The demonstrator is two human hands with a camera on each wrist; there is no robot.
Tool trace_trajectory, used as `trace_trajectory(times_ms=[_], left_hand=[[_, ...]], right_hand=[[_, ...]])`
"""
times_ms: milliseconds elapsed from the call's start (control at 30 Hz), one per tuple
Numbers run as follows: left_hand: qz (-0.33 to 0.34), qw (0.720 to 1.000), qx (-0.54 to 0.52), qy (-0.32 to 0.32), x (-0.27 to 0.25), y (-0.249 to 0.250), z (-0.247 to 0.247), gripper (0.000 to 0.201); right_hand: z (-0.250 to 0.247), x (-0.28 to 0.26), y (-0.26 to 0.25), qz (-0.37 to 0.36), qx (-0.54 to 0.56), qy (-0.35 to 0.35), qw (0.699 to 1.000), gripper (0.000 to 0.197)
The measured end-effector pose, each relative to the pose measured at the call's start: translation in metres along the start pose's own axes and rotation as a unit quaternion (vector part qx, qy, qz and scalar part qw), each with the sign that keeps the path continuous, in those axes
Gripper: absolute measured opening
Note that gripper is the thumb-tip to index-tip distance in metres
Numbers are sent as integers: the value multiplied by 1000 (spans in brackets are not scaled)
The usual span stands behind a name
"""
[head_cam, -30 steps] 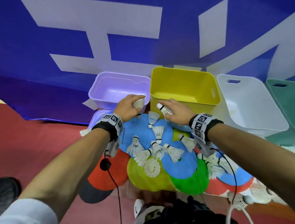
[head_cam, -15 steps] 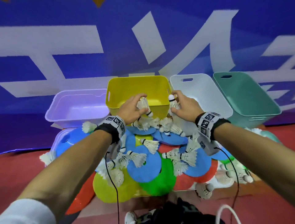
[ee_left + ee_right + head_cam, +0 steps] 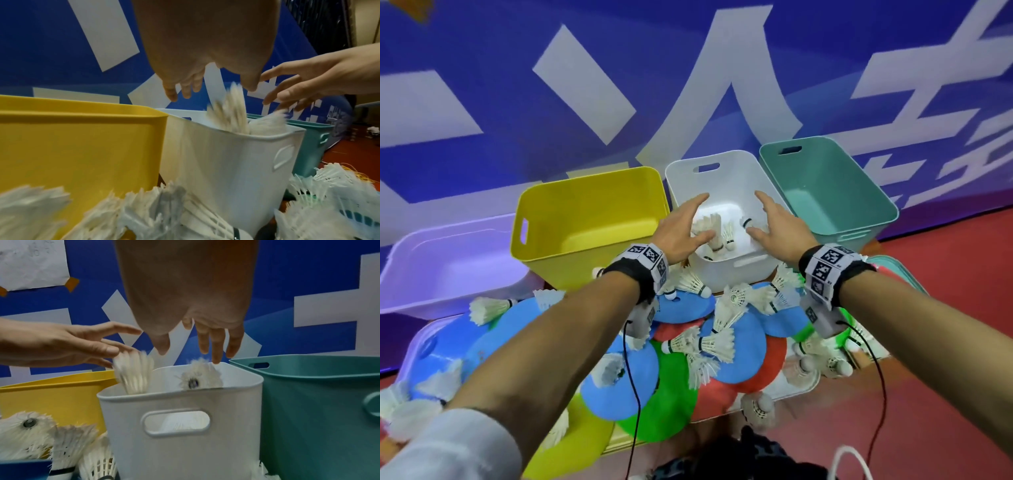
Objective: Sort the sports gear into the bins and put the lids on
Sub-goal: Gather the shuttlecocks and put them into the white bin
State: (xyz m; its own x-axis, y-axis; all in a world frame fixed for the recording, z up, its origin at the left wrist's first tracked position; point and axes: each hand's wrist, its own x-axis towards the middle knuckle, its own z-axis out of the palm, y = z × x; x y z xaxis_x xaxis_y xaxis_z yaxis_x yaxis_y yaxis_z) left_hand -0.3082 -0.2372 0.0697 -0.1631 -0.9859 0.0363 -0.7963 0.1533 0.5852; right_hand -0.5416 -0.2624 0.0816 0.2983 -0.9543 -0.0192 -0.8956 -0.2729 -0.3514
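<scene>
At the far left stands the lilac bin (image 3: 448,260), and near it, on the floor, a lilac lid (image 3: 417,346) lies under part of the pile. Right of the lilac bin is the yellow bin (image 3: 585,219), touching the white bin (image 3: 722,270) on its right.

The left hand (image 3: 681,229) hovers over the near left part of the white bin, fingers spread wide and holding nothing. Just beyond its fingertips, blurred shuttlecocks (image 3: 714,229) are inside the bin's mouth, apart from both hands; the left wrist view shows one (image 3: 228,112) at the rim, under the fingers (image 3: 185,87). The right hand (image 3: 777,226) hangs over the bin's right side, also spread wide and empty; in the right wrist view its fingers (image 3: 216,344) point down just above the far rim, with a shuttlecock (image 3: 197,378) below them.

Right of the white bin sits the green bin (image 3: 835,192).

In the near ground, from left to right, lies a heap of loose shuttles (image 3: 702,342) on blue (image 3: 619,383), green (image 3: 667,404) and red discs (image 3: 774,356). A blue wall with white lettering (image 3: 688,68) stands behind the bins.
</scene>
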Motion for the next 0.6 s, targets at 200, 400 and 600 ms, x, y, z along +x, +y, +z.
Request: trace_trajectory(times_ms=[200,400,600], left_hand=[[-49,997,57,13,-10,-21,9,67],[-77,995,59,12,-54,-57,-8,69],[-82,995,54,17,-127,-96,-29,64]], right_hand=[[11,10,1,-41,-36,-19,998,68],[27,8,-44,-88,-31,-20,995,64],[61,-26,-109,-132,-51,-21,990,67]])
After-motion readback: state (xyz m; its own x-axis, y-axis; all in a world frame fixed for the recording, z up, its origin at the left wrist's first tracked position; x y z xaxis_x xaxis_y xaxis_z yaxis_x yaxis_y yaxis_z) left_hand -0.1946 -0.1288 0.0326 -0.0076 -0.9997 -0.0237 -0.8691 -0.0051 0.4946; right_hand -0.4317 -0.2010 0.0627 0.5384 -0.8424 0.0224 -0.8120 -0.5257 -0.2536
